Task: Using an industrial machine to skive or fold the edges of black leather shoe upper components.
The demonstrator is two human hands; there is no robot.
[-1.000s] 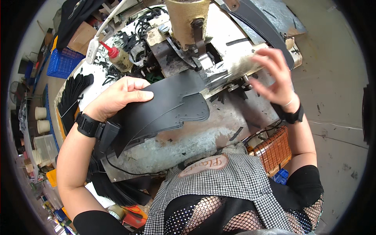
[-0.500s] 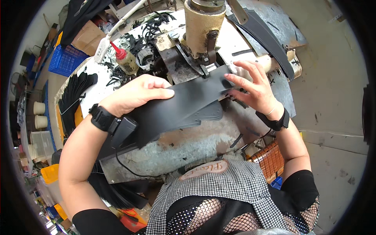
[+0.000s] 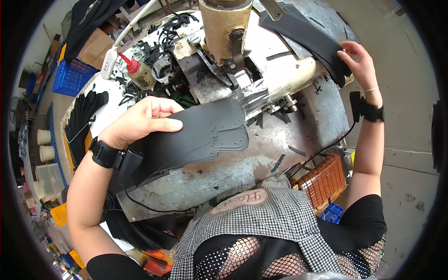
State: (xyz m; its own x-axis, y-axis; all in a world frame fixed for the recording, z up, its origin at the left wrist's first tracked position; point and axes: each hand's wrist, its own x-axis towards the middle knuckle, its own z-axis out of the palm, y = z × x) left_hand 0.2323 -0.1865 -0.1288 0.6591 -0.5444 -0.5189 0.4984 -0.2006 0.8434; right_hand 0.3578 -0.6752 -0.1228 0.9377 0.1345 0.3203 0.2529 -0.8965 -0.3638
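My left hand (image 3: 140,122) grips a black leather-like piece (image 3: 205,122), thumb on top and fingers beneath. The piece has a wavy, punched end. It lies over a stack of similar black pieces (image 3: 233,141) in front of the machine (image 3: 224,35), which has a cream-coloured column and a metal arm. At the back right, my right hand (image 3: 358,63) has thumb and forefinger closed at the end of a pile of black strips (image 3: 310,39). The pile partly hides what lies between those fingertips.
A red-capped bottle (image 3: 140,74) stands among black offcuts (image 3: 175,35) left of the machine. A white power strip (image 3: 109,63) lies by the table's left edge, near a fanned black bundle (image 3: 86,109). Below right is a brown woven basket (image 3: 322,179).
My right hand has gone from the machine's front to the pile at the back right. My left hand has shifted slightly left, still holding a black piece. The punched ends now show more.
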